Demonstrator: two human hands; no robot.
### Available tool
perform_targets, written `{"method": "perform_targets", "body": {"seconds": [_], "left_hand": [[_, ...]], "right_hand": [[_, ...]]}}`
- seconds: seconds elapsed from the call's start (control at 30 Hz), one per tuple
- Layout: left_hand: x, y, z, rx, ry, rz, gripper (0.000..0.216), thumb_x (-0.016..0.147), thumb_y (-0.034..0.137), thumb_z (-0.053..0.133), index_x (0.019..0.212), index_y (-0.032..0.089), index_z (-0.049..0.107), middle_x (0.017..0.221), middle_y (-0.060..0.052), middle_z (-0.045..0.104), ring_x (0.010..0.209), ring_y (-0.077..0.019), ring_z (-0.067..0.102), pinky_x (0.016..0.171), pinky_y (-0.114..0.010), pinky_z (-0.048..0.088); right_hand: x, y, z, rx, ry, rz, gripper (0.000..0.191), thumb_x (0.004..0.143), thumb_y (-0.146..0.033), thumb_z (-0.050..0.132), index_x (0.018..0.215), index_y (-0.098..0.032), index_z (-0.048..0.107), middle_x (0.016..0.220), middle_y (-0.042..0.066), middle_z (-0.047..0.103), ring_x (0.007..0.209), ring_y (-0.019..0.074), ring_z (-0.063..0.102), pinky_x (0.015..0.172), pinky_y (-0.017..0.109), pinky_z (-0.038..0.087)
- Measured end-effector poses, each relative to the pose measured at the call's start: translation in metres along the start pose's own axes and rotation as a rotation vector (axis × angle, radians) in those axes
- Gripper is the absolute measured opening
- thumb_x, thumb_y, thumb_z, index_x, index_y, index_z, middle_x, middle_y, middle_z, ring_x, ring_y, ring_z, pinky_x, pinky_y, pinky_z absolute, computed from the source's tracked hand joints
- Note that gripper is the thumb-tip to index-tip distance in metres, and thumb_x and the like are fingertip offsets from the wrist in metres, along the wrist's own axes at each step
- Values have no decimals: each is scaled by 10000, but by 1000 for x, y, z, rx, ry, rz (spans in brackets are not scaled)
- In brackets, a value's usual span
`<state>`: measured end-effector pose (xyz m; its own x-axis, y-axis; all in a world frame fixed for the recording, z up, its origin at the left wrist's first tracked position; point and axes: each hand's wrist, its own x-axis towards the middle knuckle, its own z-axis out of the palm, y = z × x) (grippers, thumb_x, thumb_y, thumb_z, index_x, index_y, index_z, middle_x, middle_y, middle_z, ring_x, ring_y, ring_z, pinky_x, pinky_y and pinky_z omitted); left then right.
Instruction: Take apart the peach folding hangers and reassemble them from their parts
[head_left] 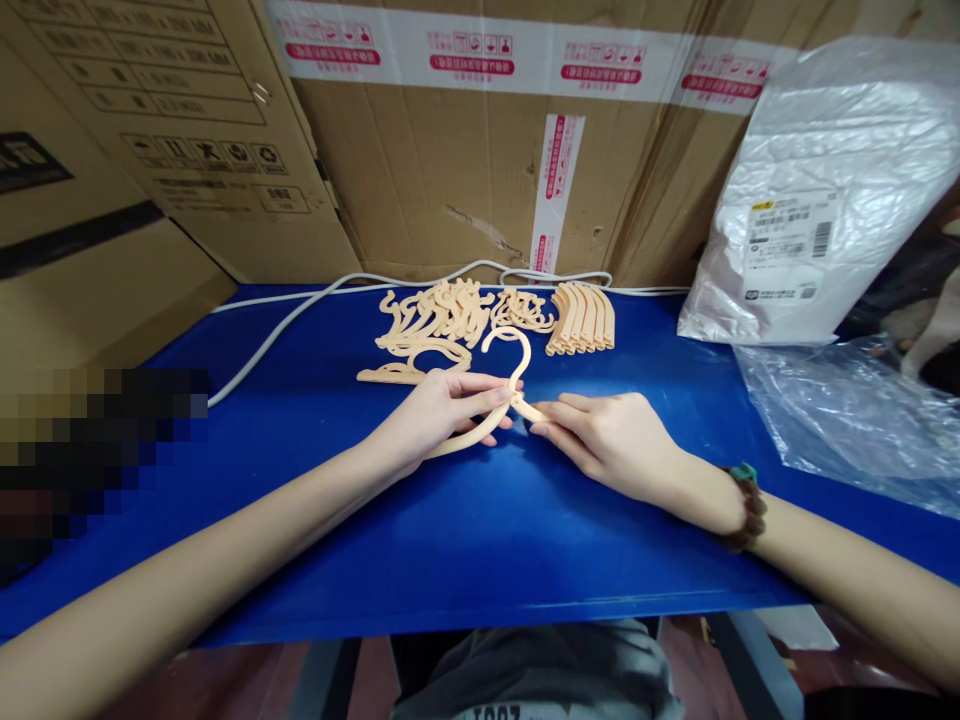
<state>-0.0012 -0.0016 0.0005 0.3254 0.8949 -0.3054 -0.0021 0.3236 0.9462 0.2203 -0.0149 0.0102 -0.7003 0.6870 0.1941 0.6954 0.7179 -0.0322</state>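
My left hand (442,412) is closed on the left arm of a small peach plastic hanger (512,365), whose hook curves up between my hands. My right hand (609,435) pinches the hanger's right arm piece at its inner end, close to the hook's base. Both hands rest low over the blue table (450,540). Behind them lies a loose heap of peach hook pieces (439,318), a smaller heap (523,312), and a neat row of curved arm pieces (581,320).
Cardboard boxes (480,150) wall off the back and left. A white cable (285,325) runs along the table's far edge. A white plastic bag with a label (810,200) leans at the right, and clear plastic wrap (847,420) lies beside it.
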Motion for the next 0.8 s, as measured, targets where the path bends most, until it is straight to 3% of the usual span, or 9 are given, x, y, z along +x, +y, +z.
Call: {"method": "perform_targets", "body": {"seconds": [0.53,0.7,0.8], "left_hand": [[2,-2,2,83,-15,0,235,860,287,684,1026,129,735,761,-48,735,613,-109,656,571,-201,554],[4,-4,0,219,-73,102,242,879,330,621,1000,130,681,810,-47,724,609,-111,637,514,-202,511],[1,-6,1,432,-99,196,248,930,365,519,911,145,630,787,-30,697,554,-103,586,468,-207,430]], "right_hand": [[2,1,-5,74,-87,57,397,1045,-413,346,980,-190,668,843,13,703,649,136,600,569,287,245],[1,2,-4,94,-75,44,378,1037,-402,371,963,-191,674,783,10,674,608,127,555,560,277,228],[2,6,-2,96,-62,19,373,1032,-388,377,939,-185,675,761,11,664,580,119,522,550,273,218]]}}
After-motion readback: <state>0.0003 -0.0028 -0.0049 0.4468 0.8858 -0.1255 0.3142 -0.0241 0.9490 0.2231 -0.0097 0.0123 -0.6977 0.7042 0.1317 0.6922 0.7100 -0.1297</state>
